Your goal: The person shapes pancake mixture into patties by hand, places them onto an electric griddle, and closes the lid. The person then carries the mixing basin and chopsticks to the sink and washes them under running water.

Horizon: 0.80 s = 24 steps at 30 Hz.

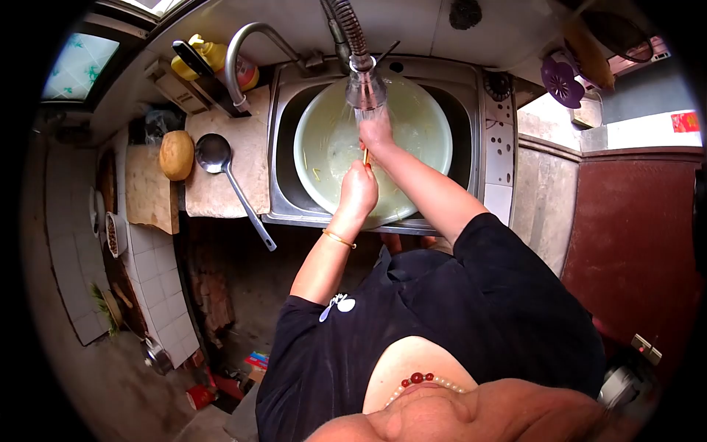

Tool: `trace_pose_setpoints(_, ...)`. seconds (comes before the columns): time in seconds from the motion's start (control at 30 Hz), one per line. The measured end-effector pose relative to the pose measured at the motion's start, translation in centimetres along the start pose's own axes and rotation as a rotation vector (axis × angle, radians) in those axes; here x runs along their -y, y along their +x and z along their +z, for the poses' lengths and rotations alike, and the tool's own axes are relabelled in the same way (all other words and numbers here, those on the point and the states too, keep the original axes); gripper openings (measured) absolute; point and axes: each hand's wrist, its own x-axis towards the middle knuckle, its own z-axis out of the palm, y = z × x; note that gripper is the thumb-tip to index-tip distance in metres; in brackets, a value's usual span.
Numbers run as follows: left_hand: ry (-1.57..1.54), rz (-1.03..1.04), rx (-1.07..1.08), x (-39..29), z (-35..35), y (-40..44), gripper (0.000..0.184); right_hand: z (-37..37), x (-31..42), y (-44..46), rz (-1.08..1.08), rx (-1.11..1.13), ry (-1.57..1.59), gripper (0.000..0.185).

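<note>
My left hand point(359, 190), a gold bangle on its wrist, is closed around a thin yellow-orange stick-like thing point(366, 156) whose kind I cannot make out. My right hand point(376, 131) meets the other end of it, fingers curled and partly hidden by the spray head and falling water. Water runs from the spring-hose faucet's spray head point(366, 90) onto the right hand. Both hands are over a large pale-green basin point(301, 147) set in the steel sink point(277, 193). Water and a few small yellowish scraps point(316, 174) show inside the basin.
A curved steel tap point(233, 62) rises at the sink's back left. Left of the sink, a ladle point(234, 180) lies on a board, its handle past the front edge. Beside it are a yellowish-brown round item point(177, 155) and a knife block point(177, 85) with a black-handled knife.
</note>
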Motion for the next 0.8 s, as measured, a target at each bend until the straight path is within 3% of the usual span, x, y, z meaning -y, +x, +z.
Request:
trace_pose_setpoints(0.07,-0.056,0.029,-0.002,0.2,0.2,-0.5,0.020,0.5,-3.5,5.4,-0.076,-0.054,-0.180,0.052)
trace_pose_setpoints(0.13,-0.176,-0.055,0.052,0.8,0.4,-0.9,0.021,-0.7,1.6,1.9,0.115,-0.079,0.014,0.041)
trace_pose_setpoints(0.17,-0.237,-0.097,0.077,1.3,0.4,-1.0,0.021,-0.4,2.0,1.7,0.101,-0.100,-0.024,0.037)
trace_pose_setpoints(0.2,-0.218,0.010,-0.015,1.8,0.4,-1.1,0.023,0.0,2.3,1.6,0.086,-0.123,-0.064,0.034)
trace_pose_setpoints(0.23,-0.343,-0.100,0.078,2.3,0.1,-1.2,0.024,0.1,2.4,1.5,0.072,-0.145,-0.104,0.030)
trace_pose_setpoints(0.33,-0.470,-0.141,0.153,2.3,-1.9,-3.6,0.022,-0.3,-0.4,8.0,-0.015,-0.141,0.027,0.026)
trace_pose_setpoints(0.4,-0.643,-0.238,0.181,1.3,-3.7,-5.4,0.020,-1.5,0.4,9.3,-0.056,-0.127,0.100,0.024)
trace_pose_setpoints(0.43,-0.831,-0.409,0.213,-0.6,-5.8,-5.9,0.018,-3.4,4.9,4.6,0.054,-0.108,0.123,0.025)
trace_pose_setpoints(0.53,-1.352,-0.487,0.409,0.3,-7.1,-4.5,0.019,-3.7,2.8,4.1,0.294,0.354,0.664,0.030)
trace_pose_setpoints(0.6,-1.636,-0.479,0.530,1.3,-5.7,-3.1,0.022,-3.8,4.1,-0.6,0.394,0.701,0.739,0.036)
trace_pose_setpoints(0.7,-1.876,-0.505,0.738,2.0,-3.5,-1.7,0.024,-2.9,2.0,-1.7,0.413,0.782,0.963,0.039)
trace_pose_setpoints(0.73,-1.736,-0.537,0.659,1.9,-3.3,-1.6,0.024,-2.7,1.0,-0.8,0.448,0.907,1.089,0.033)
trace_pose_setpoints(0.8,-1.531,-0.552,0.510,0.7,-3.7,-1.5,0.024,-2.6,1.7,-1.0,0.340,0.743,0.966,0.028)
